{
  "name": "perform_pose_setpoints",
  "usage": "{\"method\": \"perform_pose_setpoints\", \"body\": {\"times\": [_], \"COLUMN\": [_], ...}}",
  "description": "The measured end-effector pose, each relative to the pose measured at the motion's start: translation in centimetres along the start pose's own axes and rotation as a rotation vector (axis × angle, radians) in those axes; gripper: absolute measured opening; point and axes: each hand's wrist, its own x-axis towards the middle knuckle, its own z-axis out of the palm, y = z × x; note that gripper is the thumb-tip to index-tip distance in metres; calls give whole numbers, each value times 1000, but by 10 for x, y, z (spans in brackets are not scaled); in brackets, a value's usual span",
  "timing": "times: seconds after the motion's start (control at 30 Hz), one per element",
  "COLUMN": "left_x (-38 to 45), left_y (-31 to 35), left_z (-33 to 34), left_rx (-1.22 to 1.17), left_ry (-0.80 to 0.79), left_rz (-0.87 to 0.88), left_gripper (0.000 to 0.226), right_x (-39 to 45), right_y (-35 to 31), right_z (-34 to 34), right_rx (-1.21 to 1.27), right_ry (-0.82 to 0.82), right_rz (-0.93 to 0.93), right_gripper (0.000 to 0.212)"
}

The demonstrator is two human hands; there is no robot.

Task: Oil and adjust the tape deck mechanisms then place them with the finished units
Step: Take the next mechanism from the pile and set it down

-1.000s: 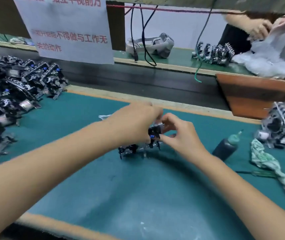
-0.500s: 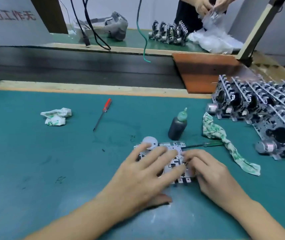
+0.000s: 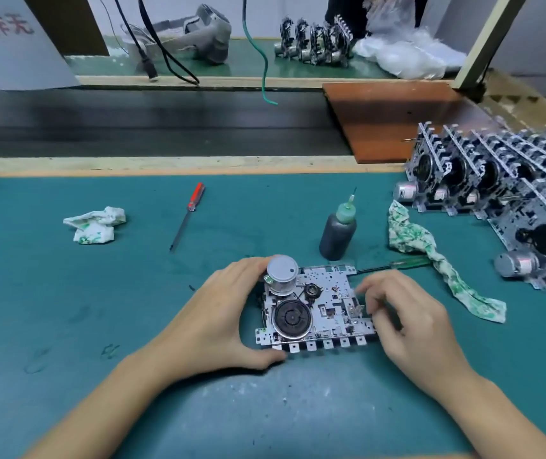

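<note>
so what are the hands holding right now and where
The left hand grips the tape deck mechanism by its left edge, fingers at the motor. The right hand pinches its right edge.

Flat tape deck mechanism of bright stamped sheet metal (image 3: 324,293), centre: semi-gloss, with a satin grey metal motor can. Table (image 3: 66,309) covered in matt teal mat, scuffed and stained. Dark squeeze bottle of dull plastic with green cap (image 3: 337,233). Crumpled white-and-green printed cloth (image 3: 411,236), right. Screwdriver with glossy red plastic handle (image 3: 188,213).
</note>
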Motion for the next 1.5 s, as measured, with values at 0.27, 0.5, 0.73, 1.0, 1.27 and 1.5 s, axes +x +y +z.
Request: {"method": "perform_pose_setpoints", "body": {"times": [0.27,0.5,0.73,1.0,1.27,1.5], "left_x": [4,5,5,7,46,40], "left_y": [8,8,5,1,12,8], "left_z": [2,3,1,-4,-8,6], "left_rx": [-55,-43,-65,-113,-505,-604], "left_ry": [-81,-89,-100,-218,37,24], "left_rz": [-54,-48,-53,-101,-270,-209], "left_gripper": [101,93,97,110,39,43], "right_x": [1,1,2,9,43,55], "right_y": [3,3,6,-5,-21,-35], "right_z": [-1,-3,-2,-14,-28,-17], "right_rx": [52,54,80,247,-293,-421], "right_ry": [-12,-19,-11,-37,-753,-738], "right_rz": [123,159,204,365,131,46], "right_gripper": [19,16,16,19,126,92]}}
